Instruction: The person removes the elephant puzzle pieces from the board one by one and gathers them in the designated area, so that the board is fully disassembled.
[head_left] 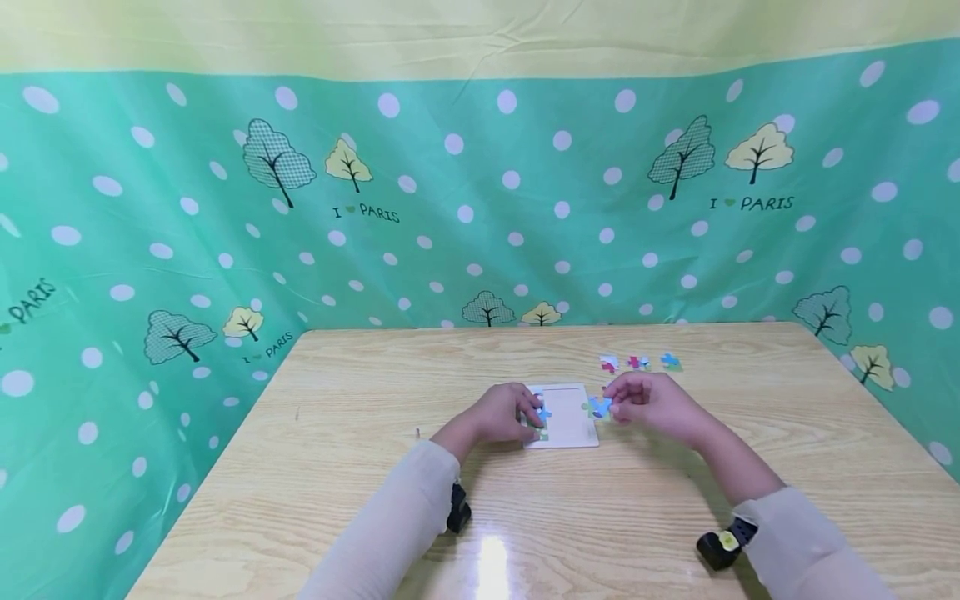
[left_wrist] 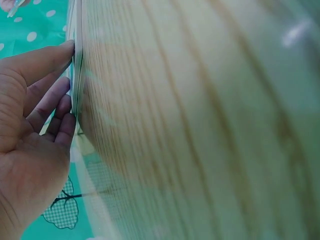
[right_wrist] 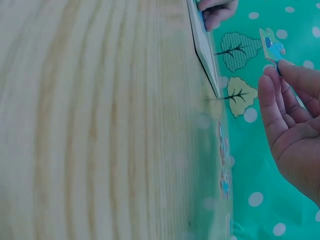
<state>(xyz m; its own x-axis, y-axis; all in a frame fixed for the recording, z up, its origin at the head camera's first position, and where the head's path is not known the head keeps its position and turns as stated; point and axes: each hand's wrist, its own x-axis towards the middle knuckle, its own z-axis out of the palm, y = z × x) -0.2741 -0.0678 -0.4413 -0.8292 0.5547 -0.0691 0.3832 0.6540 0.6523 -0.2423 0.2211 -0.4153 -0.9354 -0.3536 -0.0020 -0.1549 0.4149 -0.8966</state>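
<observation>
A white puzzle board (head_left: 567, 421) lies on the table, with several blue and green jigsaw pieces (head_left: 546, 414) along its left side. Over that side rests my left hand (head_left: 495, 414), its thumb and fingertips touching the board's upper face in the left wrist view. Part of the fitted pieces is hidden under those fingers. My right hand (head_left: 660, 408) pinches a blue and green puzzle piece (head_left: 598, 407) between thumb and fingers, near the board's right edge. In the right wrist view the held piece (right_wrist: 272, 47) stands tilted up from the fingertips, apart from the board.
Behind the right hand lie loose puzzle pieces: a white and red one (head_left: 609, 363), a red and blue one (head_left: 638, 362) and a blue and green one (head_left: 671, 362). The wood-grain table (head_left: 360, 400) ends at a green dotted curtain (head_left: 420, 183).
</observation>
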